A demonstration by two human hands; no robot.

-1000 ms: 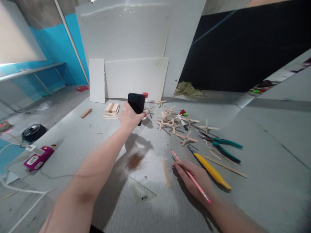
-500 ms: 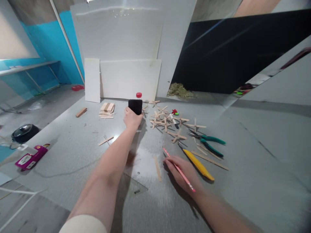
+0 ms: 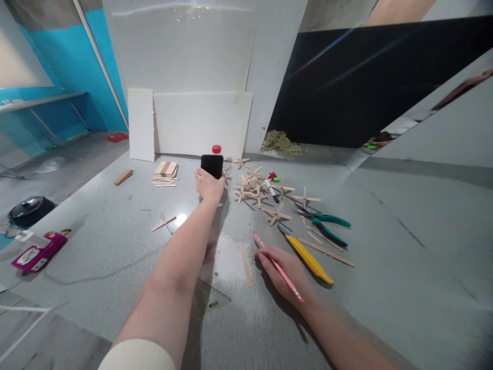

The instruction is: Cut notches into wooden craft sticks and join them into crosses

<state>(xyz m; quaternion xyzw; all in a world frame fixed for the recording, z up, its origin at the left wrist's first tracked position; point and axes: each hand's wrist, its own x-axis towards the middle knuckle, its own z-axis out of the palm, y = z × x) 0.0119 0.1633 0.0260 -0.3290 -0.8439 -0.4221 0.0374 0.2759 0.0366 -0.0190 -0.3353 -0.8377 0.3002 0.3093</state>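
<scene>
At the back of the grey table my left hand [image 3: 210,185] is closed around a black smartphone [image 3: 212,166], held upright in front of a red-capped bottle [image 3: 216,149]. My right hand [image 3: 283,270] rests on the table, fingers closed on a pink pencil [image 3: 279,269] that slants up to the left. Just left of the right hand lies a single wooden craft stick [image 3: 245,267]. A clear set square [image 3: 213,297] lies flat, partly hidden by my left forearm. To the right of the right hand is a yellow utility knife [image 3: 310,260] with its blade pointing away.
Crossed craft sticks [image 3: 276,214] lie in a cluster at centre right. Beyond the knife are green-handled pliers [image 3: 327,222]. Stacked craft sticks [image 3: 166,169] and a small wooden block [image 3: 123,177] sit at back left. A purple power strip [image 3: 39,253] is at the left edge.
The whole view has shifted slightly, so everything sits a little further left and up. Both hands keep their places and their holds on the smartphone and the pencil.
</scene>
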